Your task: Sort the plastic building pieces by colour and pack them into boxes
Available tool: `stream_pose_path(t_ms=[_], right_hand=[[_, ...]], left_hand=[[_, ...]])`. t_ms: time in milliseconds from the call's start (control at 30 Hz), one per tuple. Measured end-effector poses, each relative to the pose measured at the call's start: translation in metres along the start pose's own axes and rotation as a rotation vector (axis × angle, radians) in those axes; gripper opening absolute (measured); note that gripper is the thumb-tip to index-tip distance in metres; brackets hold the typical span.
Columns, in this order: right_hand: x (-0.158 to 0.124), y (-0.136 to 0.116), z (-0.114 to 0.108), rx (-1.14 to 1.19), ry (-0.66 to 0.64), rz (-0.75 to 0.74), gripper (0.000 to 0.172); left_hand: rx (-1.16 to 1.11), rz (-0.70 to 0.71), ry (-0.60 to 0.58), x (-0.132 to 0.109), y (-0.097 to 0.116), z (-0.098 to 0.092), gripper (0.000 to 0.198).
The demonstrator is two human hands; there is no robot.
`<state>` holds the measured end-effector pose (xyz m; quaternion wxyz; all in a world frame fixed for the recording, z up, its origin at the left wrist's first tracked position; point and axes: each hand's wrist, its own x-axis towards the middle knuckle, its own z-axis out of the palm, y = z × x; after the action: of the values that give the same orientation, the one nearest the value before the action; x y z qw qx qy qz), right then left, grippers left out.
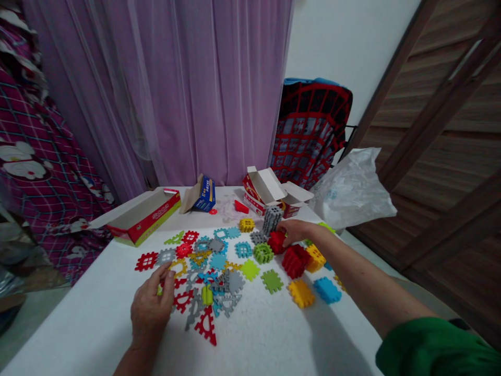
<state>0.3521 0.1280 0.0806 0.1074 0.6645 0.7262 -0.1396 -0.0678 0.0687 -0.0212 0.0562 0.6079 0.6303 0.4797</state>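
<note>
My right hand (291,231) reaches to the far right part of the white table, its fingers closed on a red stack of notched building tiles (277,243). Close to those fingers stands a tall grey stack of tiles (272,220). A larger red stack (295,261) and a round green stack (263,253) are nearby. At the left, my left hand (152,300) is curled beside the loose tiles, near a yellow window tile (179,268). A bit of lime green shows between its fingers; whether it is gripped there is unclear. A red triangular tile (207,326) lies nearer to me.
Along the back are an open red-and-green box (146,219), a blue box (205,194) and an open red-and-white box (260,193). A plastic bag (352,190) hangs at the right edge. Yellow (301,293) and blue stacks (327,290) lie under my right forearm.
</note>
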Motion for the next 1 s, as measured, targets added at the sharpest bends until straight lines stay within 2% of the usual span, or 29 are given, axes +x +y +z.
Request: stream_pose_path(t_ms=[233,467,633,733,800,900,1000], right_hand=[[0.000,0.002,0.002,0.051,-0.012,-0.033,0.062],[-0.003,-0.006,-0.005,-0.001,-0.015,-0.106,0.053],[-0.010,-0.022,-0.009,-0.083,0.023,-0.127,0.045],[-0.012,-0.046,-0.016,-0.140,0.104,-0.171,0.038],[-0.007,-0.071,-0.020,-0.164,0.156,-0.208,0.037],[0.010,-0.119,-0.022,-0.141,0.195,-0.264,0.036],[0.038,-0.172,-0.016,-0.063,0.197,-0.247,0.036]], left_hand=[[-0.012,-0.016,-0.004,0.000,-0.002,0.000,0.037],[-0.011,-0.028,-0.014,-0.002,0.000,0.000,0.038],[-0.011,-0.176,0.009,0.001,-0.001,-0.004,0.041],[-0.076,-0.274,0.058,0.006,-0.009,-0.007,0.042],[-0.131,-0.306,0.082,0.009,-0.017,-0.007,0.043],[-0.234,-0.385,0.064,0.013,-0.028,-0.004,0.045],[-0.389,-0.510,0.048,0.015,-0.034,0.000,0.048]])
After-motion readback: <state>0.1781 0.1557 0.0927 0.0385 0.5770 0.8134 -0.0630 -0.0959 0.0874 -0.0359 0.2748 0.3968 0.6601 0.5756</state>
